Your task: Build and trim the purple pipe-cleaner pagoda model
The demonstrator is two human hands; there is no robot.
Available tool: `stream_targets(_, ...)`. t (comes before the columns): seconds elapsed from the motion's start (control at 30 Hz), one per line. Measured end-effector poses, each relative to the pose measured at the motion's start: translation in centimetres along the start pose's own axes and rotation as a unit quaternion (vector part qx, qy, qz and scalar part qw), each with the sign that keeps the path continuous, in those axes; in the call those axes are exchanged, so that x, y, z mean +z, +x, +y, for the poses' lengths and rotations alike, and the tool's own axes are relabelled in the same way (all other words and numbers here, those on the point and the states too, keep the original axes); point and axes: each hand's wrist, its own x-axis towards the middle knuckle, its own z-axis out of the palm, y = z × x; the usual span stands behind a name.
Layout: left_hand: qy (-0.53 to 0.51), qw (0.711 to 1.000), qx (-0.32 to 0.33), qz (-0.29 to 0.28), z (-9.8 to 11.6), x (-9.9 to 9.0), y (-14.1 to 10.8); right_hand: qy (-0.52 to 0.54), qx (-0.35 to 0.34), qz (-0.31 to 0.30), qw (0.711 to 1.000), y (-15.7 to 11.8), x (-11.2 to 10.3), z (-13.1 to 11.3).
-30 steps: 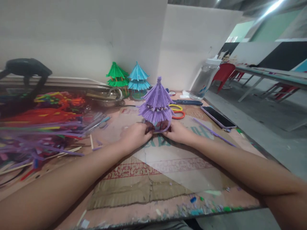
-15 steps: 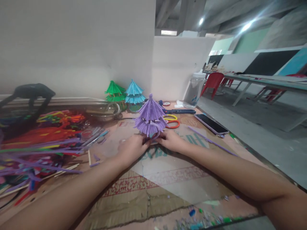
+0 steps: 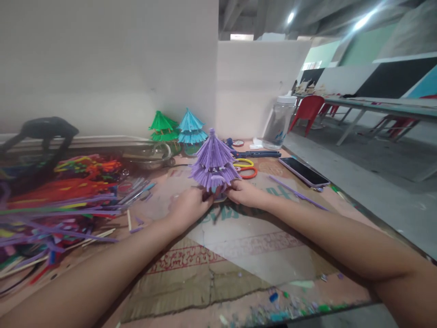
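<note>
The two-tiered purple model with fuzzy ridged roofs (image 3: 215, 159) stands upright between the left hand (image 3: 194, 203) and the right hand (image 3: 246, 193), its roofs rising above both. The left hand is curled in at the base from one side, the right hand from the other; both look closed around the lower part, though the fingertips are mostly hidden under the lower roof.

The pinkish counter (image 3: 344, 287) carries a brown cardboard sheet (image 3: 170, 291) beneath the hands, with coloured scraps along the near edge. Scissors with yellow and orange handles (image 3: 248, 172) lie just beyond the right hand; a dark-screened phone (image 3: 303, 171) lies farther right. Behind stand a green tiered model (image 3: 164, 127), a blue tiered model (image 3: 191, 128) and a clear plastic bottle (image 3: 278, 123). Past the pale wall (image 3: 109, 59), a red chair (image 3: 308, 113) stands on grey floor.
</note>
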Motion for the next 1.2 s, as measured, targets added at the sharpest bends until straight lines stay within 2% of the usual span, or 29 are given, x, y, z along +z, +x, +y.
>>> stream_targets(0.23, -0.019, 1.000, 0.014, -0.005, -0.1, -0.1, 0.2, -0.027, 0.017, -0.020, 0.999, -0.2, -0.1, -0.2)
stream_targets(0.43, 0.000, 1.000, 0.013, 0.001, -0.3, 0.0, 0.1, -0.094, -0.006, 0.056, 0.994, -0.5, 0.8, -0.2)
stream_targets(0.63, -0.019, 0.999, 0.026, -0.003, -0.1, 0.2, 0.2, -0.280, 0.000, 0.100, 0.955, -0.1, 1.6, -1.0)
stream_targets(0.77, -0.005, 1.000, 0.026, 0.002, -0.2, 0.3, 0.2, -0.320, 0.011, 0.095, 0.943, 0.0, 1.8, -1.4)
stream_targets(0.83, 0.002, 1.000, 0.013, 0.003, -0.3, 0.3, 0.1, -0.288, 0.013, 0.093, 0.953, -0.2, 1.7, -1.5)
stream_targets(0.9, 0.007, 1.000, 0.008, 0.002, -0.3, 0.3, 0.0, -0.198, 0.026, 0.079, 0.977, -0.4, 1.5, -1.5)
stream_targets(0.97, 0.009, 1.000, 0.010, 0.003, -0.3, 0.3, 0.0, -0.060, 0.042, 0.030, 0.997, -0.6, 1.1, -1.6)
stream_targets(1.07, -0.002, 1.000, 0.020, 0.009, -0.2, 0.2, 0.0, 0.091, 0.054, -0.045, 0.993, -0.7, 0.7, -1.7)
stream_targets(1.13, -0.016, 0.999, 0.033, 0.008, -0.2, 0.2, 0.1, 0.107, 0.060, -0.053, 0.991, -0.6, 0.7, -1.7)
stream_targets(1.2, -0.024, 0.999, 0.040, 0.000, -0.2, 0.2, 0.1, 0.066, 0.068, -0.039, 0.995, -0.5, 0.8, -1.7)
